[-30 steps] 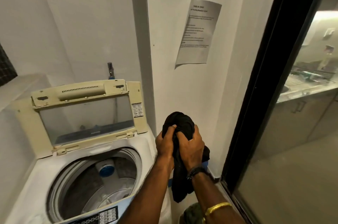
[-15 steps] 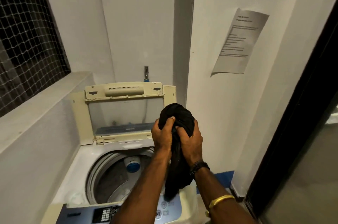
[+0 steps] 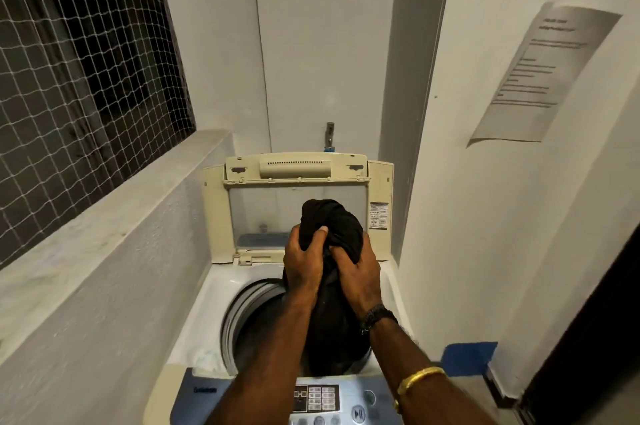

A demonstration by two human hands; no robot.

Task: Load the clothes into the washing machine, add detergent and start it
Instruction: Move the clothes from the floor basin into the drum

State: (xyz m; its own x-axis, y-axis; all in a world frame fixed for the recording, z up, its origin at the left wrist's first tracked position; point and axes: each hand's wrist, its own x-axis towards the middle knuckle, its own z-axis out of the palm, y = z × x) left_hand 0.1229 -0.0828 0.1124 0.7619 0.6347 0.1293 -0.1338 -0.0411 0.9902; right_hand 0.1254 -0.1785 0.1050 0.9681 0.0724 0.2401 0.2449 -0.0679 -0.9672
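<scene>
Two grips, left hand [image 3: 304, 270] and right hand [image 3: 358, 274], curl tight round the black garment [image 3: 332, 216]; loading seems underway. Drum [image 3: 252, 327] sits just below the grip: lower, then release.

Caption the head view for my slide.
Left hand and right hand grip a black garment over the open washing machine.

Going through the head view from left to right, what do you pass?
Netted window → left hand → right hand, both gripping the black garment → printed notice.
</scene>
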